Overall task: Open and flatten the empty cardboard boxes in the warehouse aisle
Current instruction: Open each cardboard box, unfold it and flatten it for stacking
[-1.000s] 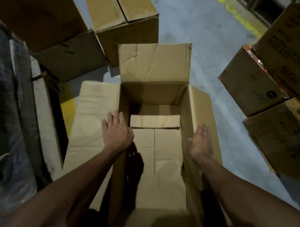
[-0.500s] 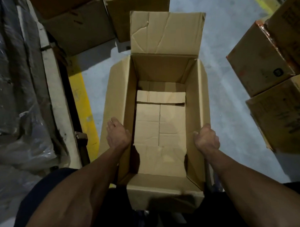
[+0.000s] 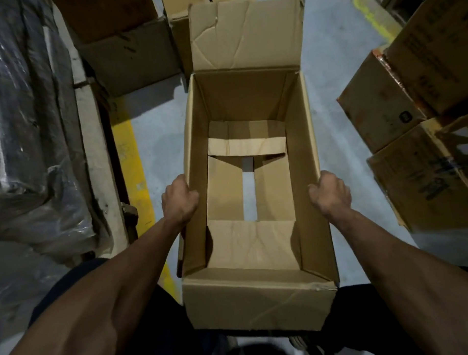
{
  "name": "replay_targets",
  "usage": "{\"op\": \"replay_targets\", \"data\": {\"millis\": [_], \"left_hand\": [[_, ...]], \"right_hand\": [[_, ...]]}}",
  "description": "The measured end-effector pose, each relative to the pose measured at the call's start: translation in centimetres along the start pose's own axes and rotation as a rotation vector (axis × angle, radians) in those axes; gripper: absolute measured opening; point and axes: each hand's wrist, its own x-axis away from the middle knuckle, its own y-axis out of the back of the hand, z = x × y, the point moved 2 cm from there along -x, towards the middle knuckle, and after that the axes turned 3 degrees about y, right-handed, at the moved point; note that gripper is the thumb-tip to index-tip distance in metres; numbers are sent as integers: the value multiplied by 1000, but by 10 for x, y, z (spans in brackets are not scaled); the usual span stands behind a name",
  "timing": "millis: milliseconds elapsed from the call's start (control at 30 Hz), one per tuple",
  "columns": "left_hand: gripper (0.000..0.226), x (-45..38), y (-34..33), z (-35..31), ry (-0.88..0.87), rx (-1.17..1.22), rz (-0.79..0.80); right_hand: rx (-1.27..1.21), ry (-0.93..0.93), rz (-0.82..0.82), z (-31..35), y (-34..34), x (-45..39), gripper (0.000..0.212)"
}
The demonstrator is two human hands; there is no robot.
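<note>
An empty brown cardboard box stands open in front of me, top up. Its far flap sticks up, creased; its near flap hangs down toward me. My left hand grips the top edge of the left wall, thumb inside the box. On the right wall's edge, my right hand holds the same way. The bottom flaps have parted, and a strip of grey floor shows through the gap between them.
Closed cardboard boxes are stacked at the right, more boxes at the far left. A plastic-wrapped load and a pale beam run along the left, beside a yellow floor line. Grey floor lies around the box.
Both hands went from lying flat on the side flaps to gripping the side walls' edges. The box came closer and squarer, and its bottom flaps have parted, showing floor.
</note>
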Motion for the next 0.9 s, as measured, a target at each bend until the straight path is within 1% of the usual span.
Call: {"op": "replay_targets", "data": {"millis": [167, 333, 467, 600, 667, 700, 767, 800, 867, 900], "left_hand": [[24, 27, 31, -13, -67, 72, -85], [21, 49, 59, -21, -102, 77, -134], [19, 64, 74, -24, -94, 62, -156], [27, 83, 81, -33, -77, 36, -212], [31, 91, 83, -45, -111, 20, -286], [37, 94, 84, -53, -145, 8, -327], [50, 99, 80, -71, -235, -95, -365], [57, 103, 75, -80, -278, -203, -353], [64, 113, 54, -95, -373, -443, -264], [62, 119, 38, -100, -435, -532, -188]], "right_hand": [[-19, 52, -88, 6, 42, 25, 24], [-103, 44, -111, 9, 69, 53, 25], [-165, 68, -117, 11, 84, 71, 20], [-249, 60, -130, 10, 92, 79, 17], [-296, 50, -129, 9, 93, 81, 12], [-314, 46, -130, 8, 93, 81, 10], [-334, 43, -137, 7, 95, 81, 10], [-338, 48, -144, 7, 97, 80, 7], [-351, 51, -150, 7, 100, 78, 2], [-359, 53, -149, 7, 101, 77, 3]]}}
